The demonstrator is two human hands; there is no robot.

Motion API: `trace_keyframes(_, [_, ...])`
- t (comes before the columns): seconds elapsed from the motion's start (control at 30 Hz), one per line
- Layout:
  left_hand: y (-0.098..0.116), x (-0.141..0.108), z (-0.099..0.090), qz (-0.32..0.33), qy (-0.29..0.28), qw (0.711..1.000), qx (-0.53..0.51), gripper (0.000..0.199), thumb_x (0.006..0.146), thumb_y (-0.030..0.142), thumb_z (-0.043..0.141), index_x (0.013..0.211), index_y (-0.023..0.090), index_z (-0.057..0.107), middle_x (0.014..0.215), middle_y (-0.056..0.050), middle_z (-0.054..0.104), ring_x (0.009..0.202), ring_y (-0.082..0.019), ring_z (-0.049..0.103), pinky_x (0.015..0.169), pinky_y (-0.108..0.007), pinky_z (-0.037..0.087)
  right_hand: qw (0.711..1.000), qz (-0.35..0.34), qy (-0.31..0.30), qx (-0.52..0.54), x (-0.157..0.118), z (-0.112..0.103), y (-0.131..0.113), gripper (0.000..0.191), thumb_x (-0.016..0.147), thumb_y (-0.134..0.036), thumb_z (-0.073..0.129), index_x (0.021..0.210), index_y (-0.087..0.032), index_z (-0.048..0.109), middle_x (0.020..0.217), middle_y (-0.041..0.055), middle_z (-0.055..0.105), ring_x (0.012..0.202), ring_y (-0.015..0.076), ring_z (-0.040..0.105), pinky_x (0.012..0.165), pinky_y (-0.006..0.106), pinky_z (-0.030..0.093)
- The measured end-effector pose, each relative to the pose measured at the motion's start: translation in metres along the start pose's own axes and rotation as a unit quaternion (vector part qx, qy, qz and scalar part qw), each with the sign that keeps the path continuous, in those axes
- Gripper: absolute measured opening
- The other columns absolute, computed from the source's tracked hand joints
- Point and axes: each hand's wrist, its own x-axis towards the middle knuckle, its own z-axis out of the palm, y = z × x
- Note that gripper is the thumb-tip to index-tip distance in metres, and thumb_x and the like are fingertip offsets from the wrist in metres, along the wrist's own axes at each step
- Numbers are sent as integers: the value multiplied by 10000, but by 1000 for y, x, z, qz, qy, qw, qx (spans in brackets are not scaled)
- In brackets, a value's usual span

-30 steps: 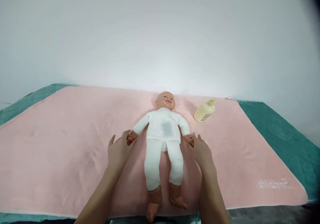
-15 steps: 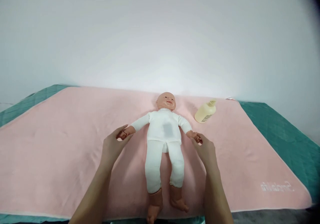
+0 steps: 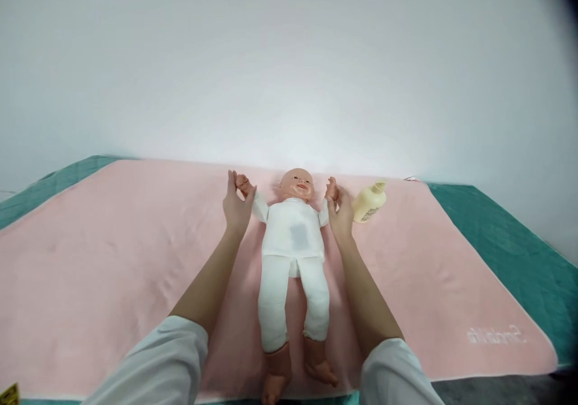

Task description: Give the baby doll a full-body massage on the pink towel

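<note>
A baby doll [image 3: 292,230] in a white cloth top and trousers lies on its back, head away from me and bare feet towards me. A grey patch marks its chest. My left hand [image 3: 238,206] is closed round the doll's hand on the left, thumb on one side and fingers on the other. On the right, my right hand [image 3: 341,212] grips the doll's other hand, whose fingers stick out above mine. Both doll arms are bent up beside its head.
Close to my right hand a pale yellow pump bottle [image 3: 369,203] leans on the pink towel [image 3: 112,272]. Green cloth [image 3: 492,230] shows beyond the towel's edges. Behind stands a pale wall [image 3: 289,68]. A small yellow-and-black thing [image 3: 9,395] pokes in at the lower left.
Both my hands have moved up and inward with the doll's hands, from beside its waist to beside its head. My white sleeves have come into view.
</note>
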Motion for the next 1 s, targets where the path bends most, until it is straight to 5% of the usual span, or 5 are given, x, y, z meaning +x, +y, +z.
trace_keyframes(0.1, [-5,1,27,21,-44,999,7,951,839,357,670,1582,194,98,1605,-141,273,1434,-317,364,1153,-437,344,999,-7,-40,-13,2,16,11,535,945,-351,405,1451,-189,343,1504,115,468,1392,189,449,1144,421,401])
trace_keyframes(0.23, [-20,-1,49,45,-98,994,-16,911,861,384,646,1577,199,115,1622,-141,227,1491,-339,225,1194,-503,254,993,18,-91,-67,6,24,19,558,935,-301,386,1485,-220,333,1568,40,385,1504,172,246,1199,410,321])
trace_keyframes(0.5, [-34,5,61,28,-159,987,25,812,862,297,607,1565,205,213,1642,-91,170,1522,-313,35,1228,-490,164,982,85,-132,-110,9,28,43,621,887,-261,433,1498,-191,349,1580,48,362,1493,199,280,1202,409,321])
trace_keyframes(0.67, [-38,10,63,-34,-211,968,128,815,788,242,618,1538,164,308,1593,-120,303,1505,-370,89,1200,-547,208,977,106,-131,-133,8,28,45,636,870,-247,457,1493,-164,363,1558,83,398,1467,240,339,1194,438,334])
trace_keyframes(1.0, [-37,11,63,-37,-208,962,170,767,772,262,608,1499,148,394,1549,-141,384,1471,-391,249,1185,-540,228,976,112,-136,-127,7,29,46,631,852,-249,457,1475,-176,385,1535,83,429,1432,243,390,1180,459,342])
